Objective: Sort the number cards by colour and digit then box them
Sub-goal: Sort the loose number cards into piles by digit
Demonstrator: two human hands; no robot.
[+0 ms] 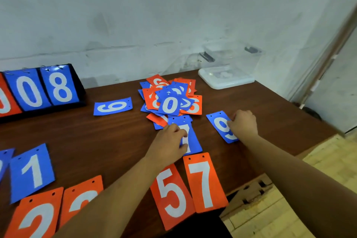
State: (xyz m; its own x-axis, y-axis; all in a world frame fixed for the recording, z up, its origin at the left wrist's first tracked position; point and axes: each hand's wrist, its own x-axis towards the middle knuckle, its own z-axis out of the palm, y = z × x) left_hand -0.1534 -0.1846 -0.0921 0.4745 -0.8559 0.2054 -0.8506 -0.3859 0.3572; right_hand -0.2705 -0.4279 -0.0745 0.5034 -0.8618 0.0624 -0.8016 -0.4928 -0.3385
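A mixed heap of blue and orange number cards (170, 100) lies mid-table, a blue 0 on top. My left hand (170, 141) presses on a blue 7 card (190, 137) just below the heap. My right hand (243, 123) grips the right edge of a blue 9 card (220, 123). Orange 5 (172, 195) and orange 7 (204, 181) lie side by side at the near edge. A blue 6 (113, 106) lies sideways left of the heap. Blue 1 (31, 172) and orange 2 (36, 218) sit at the near left.
A clear plastic box (231, 58) stands on its white lid (226, 79) at the back right corner. A flip scoreboard (38, 91) showing 0 and 8 stands at the back left. The table's right edge (301, 152) drops to a tiled floor.
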